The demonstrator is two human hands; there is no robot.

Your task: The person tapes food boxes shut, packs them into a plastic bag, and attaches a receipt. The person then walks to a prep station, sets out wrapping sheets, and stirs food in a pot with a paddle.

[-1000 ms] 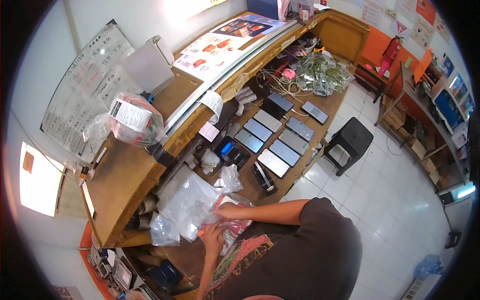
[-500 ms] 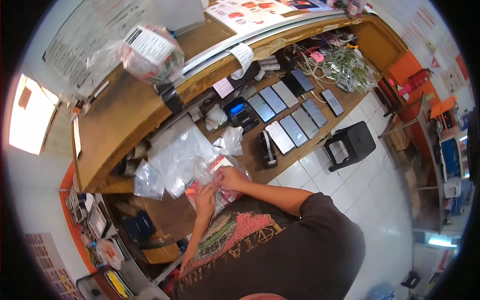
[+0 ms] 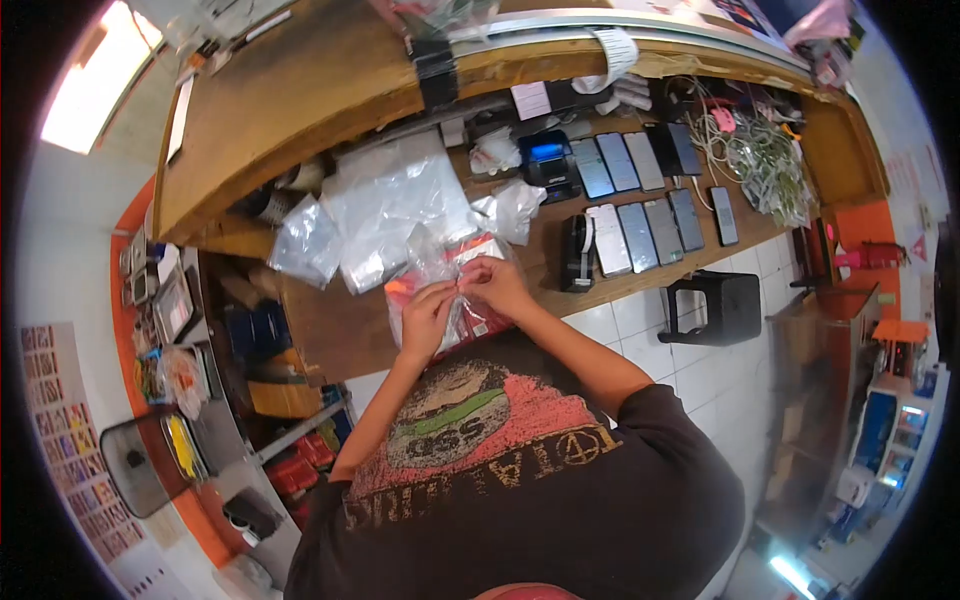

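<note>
A clear plastic bag with red and white contents [image 3: 478, 312] lies at the desk's front edge, close to my body. My left hand [image 3: 428, 316] is on its left part, the fingers pinched on the plastic. My right hand [image 3: 495, 284] meets it at the bag's middle, thumb and fingertips pressed together on the plastic. The fingertips of both hands nearly touch. Behind the bag lies a stack of clear plastic bags [image 3: 395, 205], with a smaller folded clear bag [image 3: 307, 240] to its left. Crumpled plastic [image 3: 513, 210] sits to the right.
Several phones [image 3: 610, 240] lie in two rows on the wooden desk [image 3: 340, 335]. Beside them are a black device with a blue screen [image 3: 548, 160] and a black box-like item [image 3: 577, 253]. A black stool [image 3: 715, 308] stands on the floor; leafy bundles [image 3: 765, 165] lie at the far right.
The view has turned and tilted, so the desk appears higher and more level. Both hands remain at the red and white bag, and their fingertips are now closer together.
</note>
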